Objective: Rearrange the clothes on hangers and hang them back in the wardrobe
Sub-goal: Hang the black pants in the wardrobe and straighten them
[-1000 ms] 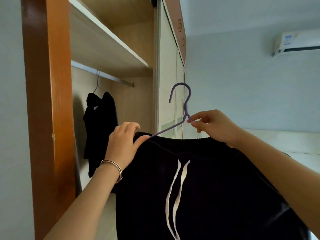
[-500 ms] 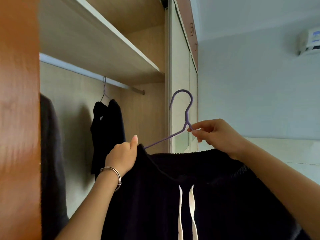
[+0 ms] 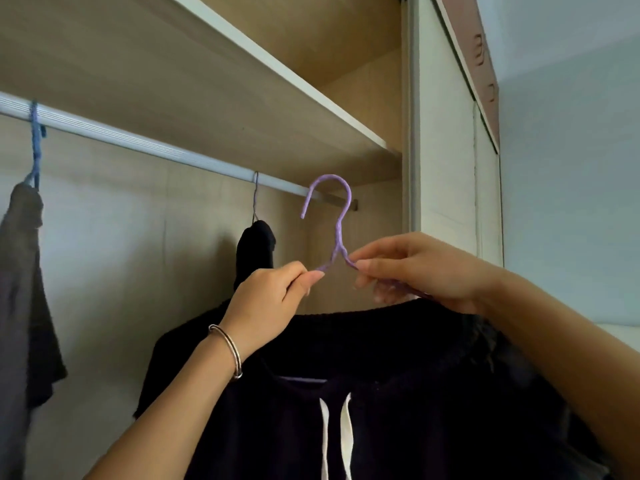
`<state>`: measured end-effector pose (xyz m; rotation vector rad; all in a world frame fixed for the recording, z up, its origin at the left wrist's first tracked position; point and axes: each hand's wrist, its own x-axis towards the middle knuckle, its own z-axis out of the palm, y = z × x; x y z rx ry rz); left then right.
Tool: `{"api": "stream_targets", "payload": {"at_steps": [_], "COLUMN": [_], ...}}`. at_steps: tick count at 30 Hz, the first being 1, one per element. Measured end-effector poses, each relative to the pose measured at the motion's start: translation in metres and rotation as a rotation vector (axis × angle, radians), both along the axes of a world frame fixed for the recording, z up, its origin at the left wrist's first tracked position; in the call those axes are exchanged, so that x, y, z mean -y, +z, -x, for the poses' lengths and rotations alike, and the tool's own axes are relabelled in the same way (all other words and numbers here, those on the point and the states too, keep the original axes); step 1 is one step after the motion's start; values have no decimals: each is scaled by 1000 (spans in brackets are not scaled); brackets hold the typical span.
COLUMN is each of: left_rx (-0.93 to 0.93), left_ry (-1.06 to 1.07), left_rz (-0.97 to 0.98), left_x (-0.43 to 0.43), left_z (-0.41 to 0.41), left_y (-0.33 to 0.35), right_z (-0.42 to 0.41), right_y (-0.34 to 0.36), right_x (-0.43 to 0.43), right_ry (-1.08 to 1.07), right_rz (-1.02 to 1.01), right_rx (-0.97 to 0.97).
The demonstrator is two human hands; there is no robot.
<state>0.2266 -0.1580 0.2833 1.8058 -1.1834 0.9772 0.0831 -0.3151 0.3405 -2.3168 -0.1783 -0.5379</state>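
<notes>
Leaving the dark garment's (image 3: 381, 341) shoulder, the left hand (image 3: 270, 299) now pinches the purple hanger (image 3: 337, 237) on its left arm, just beside the neck. The right hand (image 3: 415, 268) stays pinched on the right arm. The hook has risen in front of the right end of the wardrobe rail (image 3: 138, 140), so hanging looks close, though it seems not yet over the rail. The hook stands upright, opening to the left. The hanger's long axis runs left to right, near a black garment (image 3: 256, 244) already hung.
</notes>
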Motion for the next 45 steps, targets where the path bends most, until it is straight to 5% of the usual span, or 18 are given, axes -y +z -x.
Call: {"api": "stream_targets", "payload": {"at_steps": [3,5,16,22,32,40,45], "left_rx": [-13,-32,-103,-111,-332,-481,-657], "left_ry": [-1,20,274,488,175,112,42], "left_rz": [19,35,322,341,467,228,364], "left_x": [5,7,-26,-44,-45,-20,1], "left_z": [-22,-38,-117,-170,-159,-152,-145], "left_y": [0,-3,5,41,101,119,125], "right_z": [-14,-24,-78,-121,-186,-226,-238], "right_y": [11,8,-20,-2,47,53,51], "right_x": [33,55,51,-4,-54,-69,-52], "right_ry": [-9,-47,391,331,396,323,355], "right_rz": [315,354,-130,-553,-885,-776,-665], "right_rx": [-152,-258,-468,-269,-20,93,96]}}
